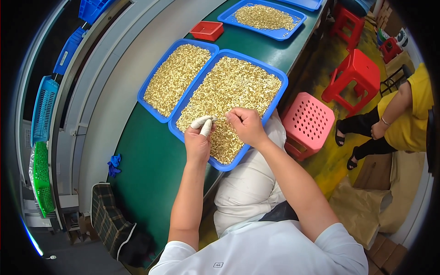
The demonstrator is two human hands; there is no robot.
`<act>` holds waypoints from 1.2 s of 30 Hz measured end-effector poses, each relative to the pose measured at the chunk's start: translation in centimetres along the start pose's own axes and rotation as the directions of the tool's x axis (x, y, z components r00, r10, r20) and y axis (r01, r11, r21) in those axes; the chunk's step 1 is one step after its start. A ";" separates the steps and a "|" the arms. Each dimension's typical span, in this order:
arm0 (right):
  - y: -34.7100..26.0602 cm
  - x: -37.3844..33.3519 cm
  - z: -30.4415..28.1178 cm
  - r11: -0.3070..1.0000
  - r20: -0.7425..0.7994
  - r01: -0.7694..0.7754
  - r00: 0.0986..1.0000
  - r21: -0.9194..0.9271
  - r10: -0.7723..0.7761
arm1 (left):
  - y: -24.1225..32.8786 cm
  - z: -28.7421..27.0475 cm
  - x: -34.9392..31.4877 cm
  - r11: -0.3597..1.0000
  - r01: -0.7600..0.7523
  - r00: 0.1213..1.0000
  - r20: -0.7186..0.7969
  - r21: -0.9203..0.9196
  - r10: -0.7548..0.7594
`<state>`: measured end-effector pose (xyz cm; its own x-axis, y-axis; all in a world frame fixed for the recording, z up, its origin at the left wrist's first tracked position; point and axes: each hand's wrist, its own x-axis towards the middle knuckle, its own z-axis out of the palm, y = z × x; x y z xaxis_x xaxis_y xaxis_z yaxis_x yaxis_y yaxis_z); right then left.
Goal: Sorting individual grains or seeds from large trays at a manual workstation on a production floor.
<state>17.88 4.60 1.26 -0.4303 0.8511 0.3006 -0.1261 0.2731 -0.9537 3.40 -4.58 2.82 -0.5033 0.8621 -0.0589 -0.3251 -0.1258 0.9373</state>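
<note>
Over a large blue tray (283, 91) heaped with small gold-coloured metal parts (238, 78), my two hands meet. My left hand (198, 140) is closed in a pinch, with white coverings on its thumb and forefinger. Facing it, my right hand (249, 127) also pinches, thumb against fingers. A thin, pale, pin-like piece (221, 118) spans the gap between both sets of fingertips; its exact kind is too small to tell. To the left, touching this tray, stands a narrower blue tray (142, 89) filled with similar gold parts.
A small red tray (207, 30) and another blue tray (300, 18) of gold parts stand farther along the green table (146, 151). A blue crumpled item (114, 165) lies at its left edge. Pink (309, 121) and red stools (355, 80) stand right, near a person in yellow (410, 114).
</note>
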 end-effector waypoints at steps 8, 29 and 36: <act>0.1 -0.1 0.0 0.999 0.024 -0.026 0.999 -0.031 0.027 | -0.4 0.9 -0.1 1.000 0.012 0.994 -0.109 0.028 -0.009; -0.1 0.0 0.2 0.997 -0.008 -0.046 0.999 -0.055 0.045 | 0.6 -0.1 0.0 0.984 -0.034 0.994 -0.096 0.174 0.052; -0.6 -0.1 0.2 0.999 0.034 -0.048 0.998 0.008 0.048 | 0.8 0.6 0.1 0.955 -0.076 0.995 -0.035 0.287 0.090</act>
<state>17.87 4.27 1.82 -0.4658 0.8477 0.2540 -0.1123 0.2281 -0.9671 3.57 -4.34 3.76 -0.5580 0.8297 0.0139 -0.0422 -0.0451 0.9981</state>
